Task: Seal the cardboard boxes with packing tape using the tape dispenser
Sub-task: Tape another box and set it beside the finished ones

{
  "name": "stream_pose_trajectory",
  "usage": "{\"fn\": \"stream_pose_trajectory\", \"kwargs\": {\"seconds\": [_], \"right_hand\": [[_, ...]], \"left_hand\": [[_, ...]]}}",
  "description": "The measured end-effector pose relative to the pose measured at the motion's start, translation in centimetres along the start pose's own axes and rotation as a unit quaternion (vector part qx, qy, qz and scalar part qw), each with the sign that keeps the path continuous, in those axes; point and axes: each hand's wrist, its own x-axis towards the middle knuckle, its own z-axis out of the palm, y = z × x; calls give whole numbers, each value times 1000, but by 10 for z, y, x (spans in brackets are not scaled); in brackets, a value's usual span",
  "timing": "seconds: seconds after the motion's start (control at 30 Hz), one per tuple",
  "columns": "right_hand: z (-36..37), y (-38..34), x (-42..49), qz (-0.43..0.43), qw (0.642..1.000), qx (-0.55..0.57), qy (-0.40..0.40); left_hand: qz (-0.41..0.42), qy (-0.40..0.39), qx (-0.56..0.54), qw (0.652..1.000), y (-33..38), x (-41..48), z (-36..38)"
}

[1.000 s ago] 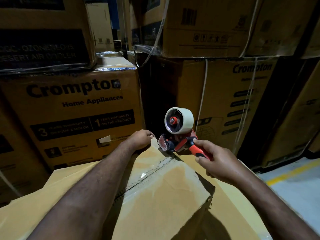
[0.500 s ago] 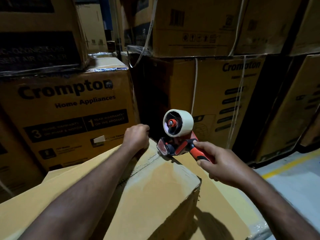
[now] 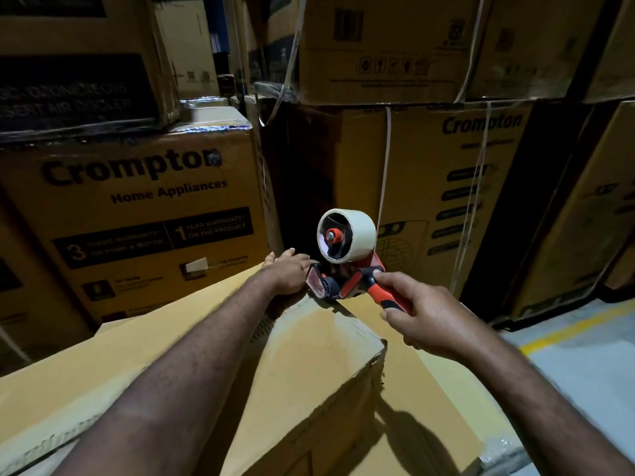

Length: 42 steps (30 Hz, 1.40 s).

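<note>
head view is showing the right hand gripping the tape dispenser at the far edge of the cardboard box, its long axis pointing away-left (roll on top), nose toward the left hand, lying straight-fingered just beside it.

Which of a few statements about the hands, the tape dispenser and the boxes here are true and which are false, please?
1. The right hand holds the tape dispenser by its handle. True.
2. The tape roll on the dispenser is blue. False: it is pale off-white.
3. The left hand lies at the far edge of the plain box, beside the dispenser's front. True.
4. The dispenser lies on the floor. False: its front is at the far end of the plain box's top.
5. The stacked boxes behind are unprinted. False: they carry "Crompton" lettering.
</note>
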Motion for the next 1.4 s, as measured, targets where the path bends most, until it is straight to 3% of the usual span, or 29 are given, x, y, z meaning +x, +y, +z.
{"fn": "stream_pose_trajectory", "kwargs": {"seconds": [0.27,0.5,0.6,0.67,0.8,0.87,1.13,1.4], "right_hand": [[-11,5,-35,3,999,-44,10],[-25,22,-73,38,999,-9,10],[-22,19,-76,43,999,-1,23],[-21,15,-74,35,999,-4,25],[-20,11,-67,22,999,-10,23],[-18,12,-64,14,1000,1,19],[-20,41,-64,-17,1000,22,9],[-30,78,-92,-56,998,6,12]], "left_hand": [[-7,-3,-3,1000,4,-5,-2],[-1,0,19,1000,9,-12,-4],[-39,6,38,999,17,-18,-3],[-59,37,28,997,28,-27,-1],[40,12,-64,997,53,-53,9],[51,9,-66,996,50,-58,16],[11,14,9,1000,62,-58,21],[-8,25,-3,1000,77,-63,27]]}}
